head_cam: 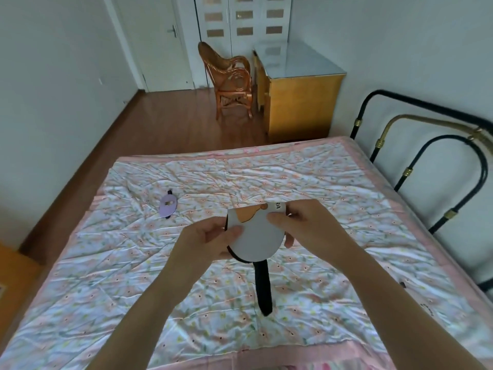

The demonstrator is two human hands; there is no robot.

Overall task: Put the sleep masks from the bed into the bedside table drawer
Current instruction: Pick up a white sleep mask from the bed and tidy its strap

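Two bare hands hold a white sleep mask (pixel 253 237) up in the air over the bed (pixel 306 182). The left hand (pixel 210 240) pinches the left edge of the mask, with the thumb on top. The right hand (pixel 298 222) pinches the top right edge, near some black letters printed there. So both hands are closed on this one mask. The mask has a small tan and orange picture near its top. Its black strap (pixel 262 287) hangs down loose from the bottom and its end comes close to the flowery sheet. A second sleep mask, a purple one (pixel 168 206), lies flat on the bed, well apart from the hands, over on the left side. The bed has a black and gold metal frame (pixel 416 156) on the right. Past the bed, a wicker chair (pixel 229 78) stands just beside a yellow wooden cabinet (pixel 301 102) on the brown floor.
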